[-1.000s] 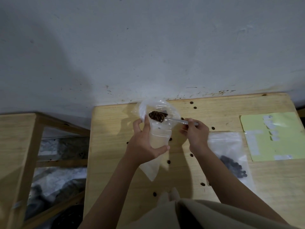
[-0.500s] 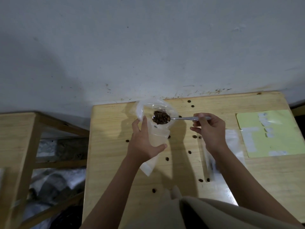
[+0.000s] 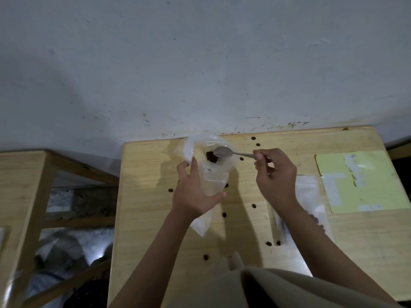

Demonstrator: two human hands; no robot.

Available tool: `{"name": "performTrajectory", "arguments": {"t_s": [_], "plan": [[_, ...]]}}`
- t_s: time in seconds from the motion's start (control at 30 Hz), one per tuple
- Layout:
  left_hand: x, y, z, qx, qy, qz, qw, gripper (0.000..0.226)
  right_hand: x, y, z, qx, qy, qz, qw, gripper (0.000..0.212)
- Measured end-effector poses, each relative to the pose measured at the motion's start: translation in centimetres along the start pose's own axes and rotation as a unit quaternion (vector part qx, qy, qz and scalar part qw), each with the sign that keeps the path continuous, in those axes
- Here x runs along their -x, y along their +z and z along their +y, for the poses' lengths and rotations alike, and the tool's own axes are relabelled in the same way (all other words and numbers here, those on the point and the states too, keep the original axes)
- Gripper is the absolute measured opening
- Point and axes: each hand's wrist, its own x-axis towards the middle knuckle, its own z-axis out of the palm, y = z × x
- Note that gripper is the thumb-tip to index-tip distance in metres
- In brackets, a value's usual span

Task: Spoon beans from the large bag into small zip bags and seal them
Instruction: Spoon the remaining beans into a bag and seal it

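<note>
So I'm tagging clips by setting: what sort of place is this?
Probably a makeshift home or small-shop packing spot: a plain wooden table against a scuffed wall, loose beans scattered about, a zip bag being filled.

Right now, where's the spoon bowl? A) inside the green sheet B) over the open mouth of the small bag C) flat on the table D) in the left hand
B: the spoon, held by the right hand, is tipped over the small bag mouth, beans dropping in.
</note>
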Motion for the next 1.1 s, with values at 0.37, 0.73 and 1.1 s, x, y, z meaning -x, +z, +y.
{"name": "performTrajectory", "arguments": {"t_s": [0.37,0.73,1.1], "plan": [[0.7,0.2,2.0,-0.039,0.056,0.011,0.998,0.116,1.1,3.0,1.4,0.154,-0.190,0.039,0.969,0.016],[-0.6,1.0,2.3,-0.091,0.048,-0.017,0.995,0.108,0.7,3.3,3.1,0.162,-0.152,-0.005,0.975,0.014],[-2.1,-0.4,2.1,-0.028,0.027,-0.022,0.999,0.119,-1.6,3.9,2.4,-0.199,0.487,0.081,0.847,0.022]]}}
